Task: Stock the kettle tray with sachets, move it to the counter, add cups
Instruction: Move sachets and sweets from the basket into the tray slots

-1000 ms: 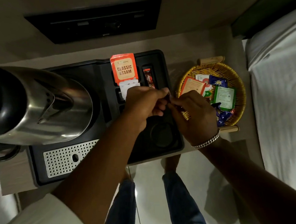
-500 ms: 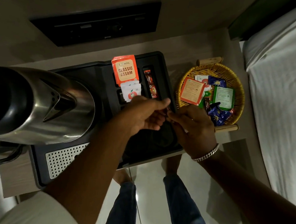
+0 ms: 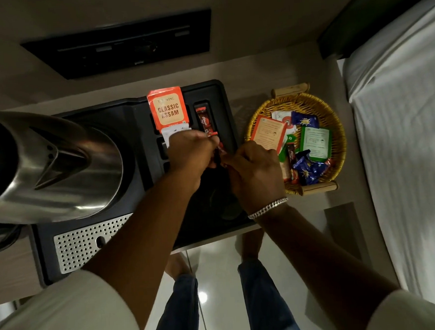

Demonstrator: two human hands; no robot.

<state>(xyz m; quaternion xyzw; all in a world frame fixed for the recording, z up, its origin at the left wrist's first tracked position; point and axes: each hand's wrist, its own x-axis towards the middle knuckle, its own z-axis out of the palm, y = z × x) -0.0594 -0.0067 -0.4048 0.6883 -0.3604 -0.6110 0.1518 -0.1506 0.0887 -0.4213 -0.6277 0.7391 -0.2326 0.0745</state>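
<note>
A black kettle tray lies on a pale side table. An orange Classic Assam tea sachet stands in a back slot, with a white sachet just in front of it. A red coffee stick lies in the narrow slot to the right. My left hand and my right hand meet over the tray's right side, both pinching small dark-red coffee sticks between them. The steel kettle sits on the tray's left.
A wicker basket with several sachets stands right of the tray. A perforated metal drip plate fills the tray's front left. A white bed runs along the right. A dark wall panel is behind the table.
Both hands have shifted back toward the narrow slot, and the left hand now covers part of the white sachet. The view has tilted slightly.
</note>
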